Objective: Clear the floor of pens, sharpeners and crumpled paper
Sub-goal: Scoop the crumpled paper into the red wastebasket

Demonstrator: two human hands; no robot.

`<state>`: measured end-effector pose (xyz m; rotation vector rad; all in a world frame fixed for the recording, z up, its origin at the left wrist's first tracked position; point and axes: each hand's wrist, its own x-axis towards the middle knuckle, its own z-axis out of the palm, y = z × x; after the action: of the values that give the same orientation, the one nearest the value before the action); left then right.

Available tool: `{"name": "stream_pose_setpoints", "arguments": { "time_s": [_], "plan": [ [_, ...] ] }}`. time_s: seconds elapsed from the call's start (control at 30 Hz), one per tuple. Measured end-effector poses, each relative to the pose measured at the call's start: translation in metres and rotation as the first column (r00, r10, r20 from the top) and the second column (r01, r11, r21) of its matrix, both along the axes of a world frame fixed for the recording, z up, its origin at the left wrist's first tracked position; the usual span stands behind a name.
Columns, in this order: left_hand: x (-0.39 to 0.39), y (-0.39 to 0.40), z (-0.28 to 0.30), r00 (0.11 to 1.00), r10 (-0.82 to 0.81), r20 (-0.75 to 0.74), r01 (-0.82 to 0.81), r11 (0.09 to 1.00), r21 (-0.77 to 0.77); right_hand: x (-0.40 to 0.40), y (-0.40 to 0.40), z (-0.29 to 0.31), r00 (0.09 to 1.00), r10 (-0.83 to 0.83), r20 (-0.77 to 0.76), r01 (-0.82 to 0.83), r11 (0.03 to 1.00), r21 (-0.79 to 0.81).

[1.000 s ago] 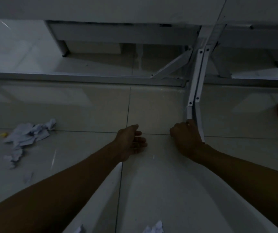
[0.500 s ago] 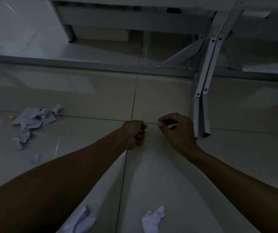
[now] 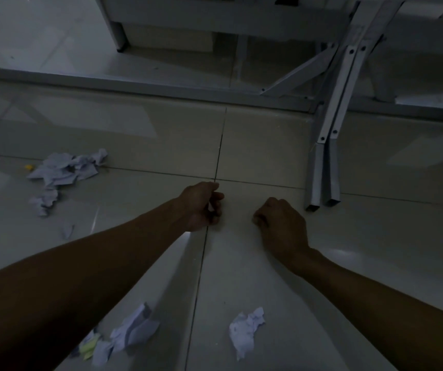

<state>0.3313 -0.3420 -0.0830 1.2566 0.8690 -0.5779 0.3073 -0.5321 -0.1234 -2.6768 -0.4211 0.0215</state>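
- Low over the tiled floor (image 3: 268,145), the left hand (image 3: 201,206) is curled loosely, thumb forward and fingers bent inward; whether it holds anything cannot be told in the dim light.
- The right hand (image 3: 282,223) is balled into a fist, knuckles up, close beside the left but apart from it; nothing shows inside it.
- Both hands sit near the crossing of the tile joints, the left one on the joint line.
- Just right of the right hand stand two grey metal table legs (image 3: 324,180), side by side, feet on the floor.
- Nearer the person, between the forearms, lies one white crumpled paper ball (image 3: 245,332).
- Under the left forearm lies another crumpled paper clump (image 3: 132,330), with a pale yellow-green scrap (image 3: 89,346) beside it.
- Well off to the left sits a larger heap of crumpled paper (image 3: 65,171), with a small yellow object (image 3: 28,166) at its far edge, too small to identify.
- A grey floor rail (image 3: 134,83) runs across beyond the hands.
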Motion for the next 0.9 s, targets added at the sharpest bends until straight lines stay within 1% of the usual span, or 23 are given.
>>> {"name": "stream_pose_setpoints", "arguments": {
  "time_s": [0.07, 0.1, 0.17, 0.2, 0.23, 0.3, 0.33, 0.37, 0.43, 0.5, 0.6, 0.67, 0.7, 0.73, 0.77, 0.8, 0.83, 0.87, 0.9],
  "plan": [
    [-0.003, -0.004, 0.004, 1.0, -0.009, -0.006, 0.009, 0.999, -0.031, -0.005, 0.004, 0.0, 0.997, 0.059, 0.045, -0.056, 0.996, -0.066],
    [-0.005, -0.006, 0.005, 1.0, -0.019, -0.013, 0.018, 0.999, -0.045, -0.006, 0.005, -0.001, 0.996, 0.082, 0.043, -0.078, 0.993, -0.094],
    [-0.01, -0.01, 0.005, 0.999, -0.042, -0.035, 0.039, 0.997, -0.061, -0.004, 0.007, 0.002, 0.999, 0.047, -0.023, -0.049, 0.995, -0.082],
    [-0.012, -0.011, 0.003, 0.997, -0.051, -0.051, 0.048, 0.997, -0.061, -0.002, 0.009, 0.005, 0.996, 0.018, -0.088, -0.022, 0.999, -0.039],
    [-0.014, -0.012, 0.002, 0.996, -0.06, -0.065, 0.056, 0.996, -0.066, 0.0, 0.012, 0.009, 0.991, -0.002, -0.132, 0.008, 0.999, 0.047],
    [-0.018, -0.012, -0.001, 0.993, -0.079, -0.085, 0.07, 0.992, -0.109, -0.001, 0.023, 0.024, 0.991, 0.037, -0.125, 0.0, 0.96, 0.281],
    [-0.019, -0.013, -0.001, 0.991, -0.1, -0.086, 0.088, 0.986, -0.141, -0.003, 0.03, 0.033, 0.992, 0.086, -0.097, -0.046, 0.933, 0.358],
    [-0.021, -0.013, 0.0, 0.989, -0.122, -0.079, 0.107, 0.979, -0.171, -0.006, 0.037, 0.041, 0.986, 0.141, -0.086, -0.095, 0.909, 0.405],
    [-0.023, -0.014, 0.003, 0.986, -0.151, -0.075, 0.131, 0.966, -0.223, -0.012, 0.045, 0.05, 0.975, 0.202, -0.088, -0.143, 0.887, 0.44],
    [-0.022, -0.013, 0.006, 0.984, -0.16, -0.082, 0.136, 0.96, -0.243, -0.013, 0.043, 0.053, 0.984, 0.165, -0.064, -0.116, 0.875, 0.471],
    [-0.019, -0.012, 0.013, 0.981, -0.162, -0.108, 0.134, 0.965, -0.225, -0.017, 0.023, 0.053, 0.999, 0.039, -0.025, -0.019, 0.84, 0.542],
    [-0.018, -0.007, 0.015, 0.983, -0.136, -0.121, 0.111, 0.975, -0.191, -0.026, 0.007, 0.048, 0.998, 0.042, -0.045, -0.011, 0.849, 0.529],
    [-0.021, -0.004, 0.015, 0.984, -0.13, -0.124, 0.107, 0.979, -0.174, -0.036, -0.001, 0.044, 0.993, 0.099, -0.059, -0.056, 0.864, 0.501],
    [-0.023, -0.001, 0.014, 0.983, -0.13, -0.126, 0.109, 0.981, -0.158, -0.048, -0.009, 0.041, 0.98, 0.19, -0.068, -0.139, 0.881, 0.453],
    [-0.026, 0.003, 0.012, 0.983, -0.128, -0.131, 0.109, 0.984, -0.143, -0.063, -0.017, 0.038, 0.947, 0.311, -0.079, -0.26, 0.888, 0.38],
    [-0.03, 0.007, 0.01, 0.983, -0.124, -0.138, 0.106, 0.986, -0.129, -0.08, -0.025, 0.034, 0.89, 0.443, -0.106, -0.4, 0.872, 0.282],
    [-0.034, 0.011, 0.008, 0.982, -0.115, -0.146, 0.098, 0.988, -0.118, -0.097, -0.033, 0.03, 0.818, 0.556, -0.145, -0.531, 0.828, 0.177],
    [-0.038, 0.015, 0.006, 0.982, -0.106, -0.154, 0.09, 0.99, -0.107, -0.114, -0.039, 0.026, 0.752, 0.633, -0.184, -0.627, 0.773, 0.094],
    [-0.043, 0.017, 0.005, 0.982, -0.102, -0.16, 0.087, 0.991, -0.101, -0.13, -0.043, 0.021, 0.708, 0.676, -0.204, -0.685, 0.728, 0.033]
  ]
}}
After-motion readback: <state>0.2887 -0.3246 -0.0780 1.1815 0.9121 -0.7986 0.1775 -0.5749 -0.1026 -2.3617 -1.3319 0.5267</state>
